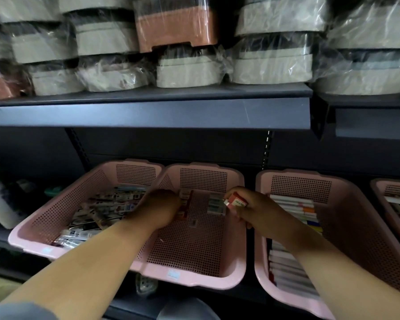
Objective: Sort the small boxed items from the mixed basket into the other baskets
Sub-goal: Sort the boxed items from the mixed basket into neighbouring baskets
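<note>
Three pink perforated baskets sit side by side on a dark shelf. The middle basket [189, 255] holds only a few small boxes near its back, among them a white one [215, 203]. My left hand [157, 207] reaches into that basket, fingers curled on red and white small boxes [185, 200] at its left side. My right hand [247, 210] hovers over the basket's right rim, shut on a small red and white box [237, 200]. The left basket [56, 218] is full of mixed packets. The right basket [360, 229] holds rows of slim boxes.
A fourth pink basket [395, 204] shows at the far right edge. The upper shelf [148, 112] juts out above the baskets, loaded with plastic-wrapped grey and pink containers. Dark items stand at the far left of the lower shelf.
</note>
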`<state>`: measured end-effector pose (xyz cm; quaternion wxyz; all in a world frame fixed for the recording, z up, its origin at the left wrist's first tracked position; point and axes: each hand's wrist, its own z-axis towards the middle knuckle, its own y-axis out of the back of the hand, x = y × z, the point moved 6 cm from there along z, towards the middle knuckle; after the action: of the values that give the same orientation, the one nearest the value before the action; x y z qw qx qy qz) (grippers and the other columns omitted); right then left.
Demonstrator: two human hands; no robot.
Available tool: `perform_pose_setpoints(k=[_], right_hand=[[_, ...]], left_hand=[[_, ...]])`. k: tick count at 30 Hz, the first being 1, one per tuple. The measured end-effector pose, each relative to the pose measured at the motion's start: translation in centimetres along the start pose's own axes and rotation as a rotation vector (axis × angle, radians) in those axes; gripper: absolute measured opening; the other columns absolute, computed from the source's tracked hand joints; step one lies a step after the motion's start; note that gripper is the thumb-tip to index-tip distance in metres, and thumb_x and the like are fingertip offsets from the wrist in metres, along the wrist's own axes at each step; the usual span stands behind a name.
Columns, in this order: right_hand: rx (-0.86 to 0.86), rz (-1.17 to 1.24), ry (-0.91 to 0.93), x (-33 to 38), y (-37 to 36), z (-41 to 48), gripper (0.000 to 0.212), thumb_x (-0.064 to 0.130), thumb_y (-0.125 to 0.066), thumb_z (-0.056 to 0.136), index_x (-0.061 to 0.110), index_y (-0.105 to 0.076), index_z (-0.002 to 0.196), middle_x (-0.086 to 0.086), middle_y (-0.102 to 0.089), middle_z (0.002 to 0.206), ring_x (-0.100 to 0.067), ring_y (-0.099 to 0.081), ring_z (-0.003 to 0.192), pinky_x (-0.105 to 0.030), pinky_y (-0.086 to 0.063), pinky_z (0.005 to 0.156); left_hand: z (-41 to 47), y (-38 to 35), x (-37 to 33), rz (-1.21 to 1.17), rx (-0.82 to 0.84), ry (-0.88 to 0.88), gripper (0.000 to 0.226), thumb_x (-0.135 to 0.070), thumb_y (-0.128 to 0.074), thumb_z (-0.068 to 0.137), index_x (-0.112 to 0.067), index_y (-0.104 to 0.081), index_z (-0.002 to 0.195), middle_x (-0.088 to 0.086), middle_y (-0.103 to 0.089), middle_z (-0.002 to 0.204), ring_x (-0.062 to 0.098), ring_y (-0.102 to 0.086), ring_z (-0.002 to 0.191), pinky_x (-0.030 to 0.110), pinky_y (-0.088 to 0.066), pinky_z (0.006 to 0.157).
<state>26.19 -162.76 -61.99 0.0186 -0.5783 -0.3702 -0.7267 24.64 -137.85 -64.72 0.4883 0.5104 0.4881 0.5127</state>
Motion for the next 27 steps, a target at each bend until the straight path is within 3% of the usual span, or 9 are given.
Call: perform_pose_setpoints(k=[4,9,13,15,19,23,27], right_hand=[[-0.006,0.016,-0.005,0.02,0.01,-0.04,0.023,0.017,-0.061,0.098,0.037,-0.063,0.109,-0.001,-0.068,0.083,-0.015,-0.065,0.073,-0.033,-0.052,0.059],[0.002,0.008,-0.002,0.07,0.06,-0.01,0.022,0.017,-0.061,0.098,0.033,-0.064,0.113,-0.002,-0.067,0.085,-0.010,-0.063,0.071,-0.030,-0.051,0.058],[-0.004,0.014,-0.004,-0.29,0.08,0.02,0.024,0.020,-0.062,0.097,0.042,-0.063,0.107,0.002,-0.067,0.085,-0.015,-0.066,0.077,-0.031,-0.053,0.059],[-0.008,0.010,-0.003,-0.52,0.04,0.11,0.026,0.021,-0.063,0.097,0.045,-0.062,0.105,0.002,-0.068,0.085,-0.020,-0.068,0.080,-0.035,-0.054,0.061],[-0.018,-0.013,0.000,-0.67,0.07,0.13,0.028,0.021,-0.063,0.096,0.047,-0.060,0.107,0.001,-0.068,0.084,-0.024,-0.068,0.081,-0.043,-0.057,0.065],[-0.015,-0.015,0.003,-0.37,0.14,-0.06,0.024,0.022,-0.063,0.097,0.042,-0.062,0.110,0.001,-0.067,0.086,-0.019,-0.068,0.081,-0.039,-0.056,0.064],[-0.011,-0.006,-0.016,-0.35,-0.01,-0.11,0.024,0.022,-0.063,0.097,0.043,-0.062,0.109,0.002,-0.067,0.088,-0.018,-0.067,0.080,-0.035,-0.054,0.063]], left_hand=[[0.01,-0.02,-0.04,0.000,-0.009,0.013,0.022,-0.031,-0.061,0.102,-0.019,-0.074,0.114,0.000,-0.072,0.113,0.016,-0.067,0.101,0.022,-0.041,0.079],[0.06,0.07,0.03,-0.002,-0.028,-0.003,0.023,-0.032,-0.057,0.104,-0.019,-0.073,0.113,-0.006,-0.071,0.110,0.007,-0.057,0.086,0.016,-0.037,0.070],[-0.18,0.42,0.03,-0.030,-0.031,0.057,0.022,-0.026,-0.057,0.104,-0.019,-0.074,0.115,0.001,-0.073,0.114,0.016,-0.068,0.102,0.025,-0.051,0.091],[-0.09,0.43,-0.10,-0.023,-0.029,0.060,0.023,-0.026,-0.055,0.104,-0.017,-0.073,0.115,0.000,-0.072,0.112,0.015,-0.067,0.101,0.023,-0.048,0.088],[0.09,0.13,0.02,-0.014,-0.046,0.063,0.023,-0.025,-0.052,0.105,-0.017,-0.073,0.111,-0.006,-0.066,0.094,0.004,-0.056,0.081,0.022,-0.041,0.081],[-0.29,0.36,0.10,-0.016,-0.032,0.093,0.021,-0.025,-0.056,0.104,-0.018,-0.074,0.111,0.000,-0.073,0.108,0.014,-0.068,0.097,0.024,-0.051,0.090],[-0.13,0.00,0.32,-0.061,-0.035,0.112,0.017,-0.025,-0.054,0.102,-0.020,-0.070,0.097,-0.006,-0.070,0.097,0.010,-0.064,0.087,0.022,-0.044,0.076]])
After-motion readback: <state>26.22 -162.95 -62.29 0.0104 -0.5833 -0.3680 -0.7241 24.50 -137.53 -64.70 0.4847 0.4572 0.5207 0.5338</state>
